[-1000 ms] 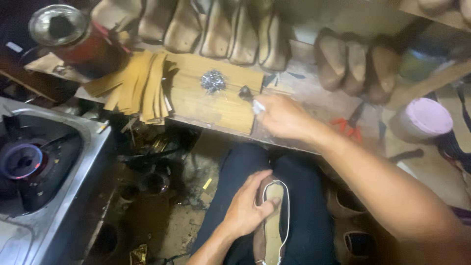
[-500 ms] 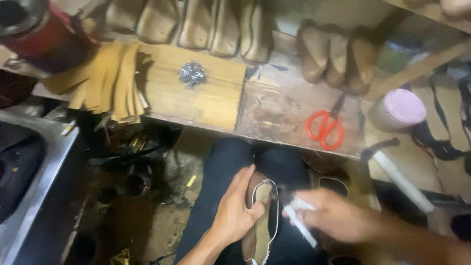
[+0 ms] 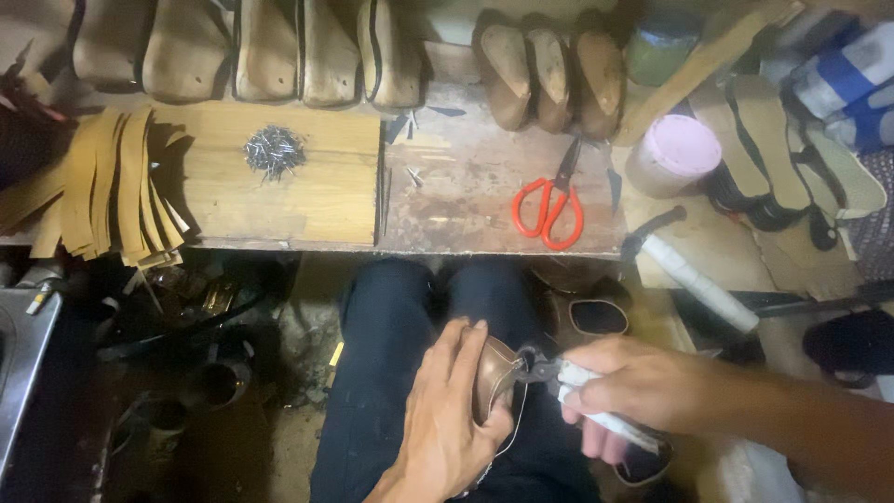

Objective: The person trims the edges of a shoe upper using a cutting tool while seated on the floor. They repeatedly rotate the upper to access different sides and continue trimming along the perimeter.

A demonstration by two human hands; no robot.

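The right hand [image 3: 633, 391] has its grip clamped on white-handled pliers [image 3: 577, 382], whose dark nose bites the edge of a brown shoe [image 3: 494, 377]. The left hand [image 3: 447, 424] has its grip wrapped around that shoe, which rests on the person's lap. Beyond, on the bench [image 3: 466, 186], lie red scissors [image 3: 549, 210] and a pile of nails [image 3: 275, 151].

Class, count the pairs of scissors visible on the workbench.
1: red-handled scissors lie on the workbench, left of the pink tub. Others may be hidden.
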